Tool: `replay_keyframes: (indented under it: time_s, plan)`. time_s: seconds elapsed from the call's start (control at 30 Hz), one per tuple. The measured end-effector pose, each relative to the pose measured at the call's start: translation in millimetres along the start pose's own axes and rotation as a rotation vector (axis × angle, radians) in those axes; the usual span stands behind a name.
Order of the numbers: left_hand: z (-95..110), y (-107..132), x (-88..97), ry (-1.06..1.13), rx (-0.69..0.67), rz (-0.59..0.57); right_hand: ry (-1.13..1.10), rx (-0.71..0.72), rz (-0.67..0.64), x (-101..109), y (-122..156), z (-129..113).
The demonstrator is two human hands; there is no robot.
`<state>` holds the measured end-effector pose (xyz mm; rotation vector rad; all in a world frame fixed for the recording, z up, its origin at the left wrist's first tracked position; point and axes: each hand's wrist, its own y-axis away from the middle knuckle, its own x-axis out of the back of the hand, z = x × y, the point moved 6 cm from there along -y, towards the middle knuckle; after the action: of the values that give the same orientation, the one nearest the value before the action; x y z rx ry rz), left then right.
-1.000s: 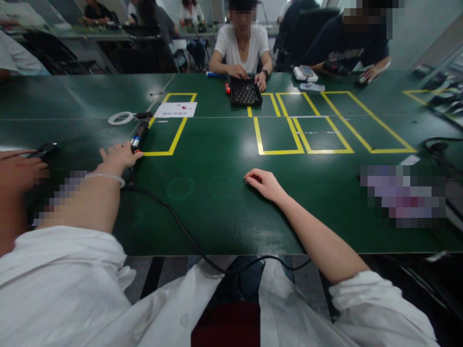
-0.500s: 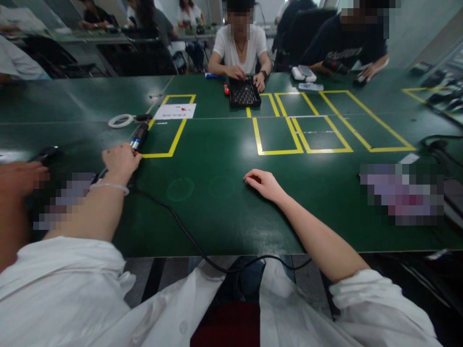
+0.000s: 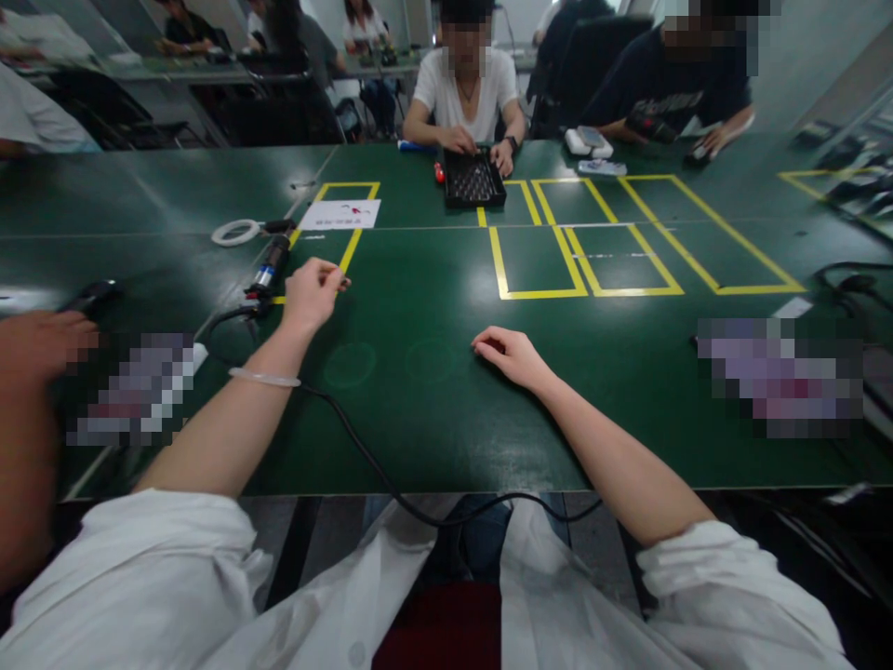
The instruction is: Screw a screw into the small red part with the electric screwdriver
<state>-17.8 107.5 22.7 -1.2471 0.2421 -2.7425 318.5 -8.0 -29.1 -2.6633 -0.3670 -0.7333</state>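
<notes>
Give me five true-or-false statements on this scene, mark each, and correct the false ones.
1. The right hand rests on the green table. True.
2. The black cylindrical tool is gripped in the left hand. False: it lies on the table beside that hand.
3. A pale bracelet circles the left wrist. True.
4. The black tray sits in front of a co-worker in white. True.
5. The printed sheet lies right of the tray. False: it lies left of it.
</notes>
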Motion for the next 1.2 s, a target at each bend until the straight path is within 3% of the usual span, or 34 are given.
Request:
replay_keyframes:
  time_s: [0.07, 0.2, 0.3, 0.4, 0.5, 0.73, 1.2]
  plan:
    - [32, 20, -29.8, 0.235, 0.011, -0.080, -0.021, -0.011, 0.000, 0, 0, 1]
    - [88, 71, -88.1, 0.557, -0.015, -0.451, -0.199, -0.033, -0.004, -4, 0, 6]
    - [109, 103, -118.5, 0.669, -0.026, -0.695, -0.368, -0.035, -0.083, -11, 0, 5]
    - [115, 121, -135.5, 0.707, -0.067, -0.827, -0.425, -0.017, -0.187, -18, 2, -2]
    - [111, 124, -141.3, 0.730, -0.101, -0.836, -0.420, 0.022, -0.218, -20, 4, -10]
    - [100, 117, -146.4, 0.867, -0.017, -0.782, -0.194, 0.089, -0.090, -10, 4, -17]
    - [101, 119, -144.0, 0.780, -0.102, -0.739, -0.089, 0.108, -0.043, -6, 2, -13]
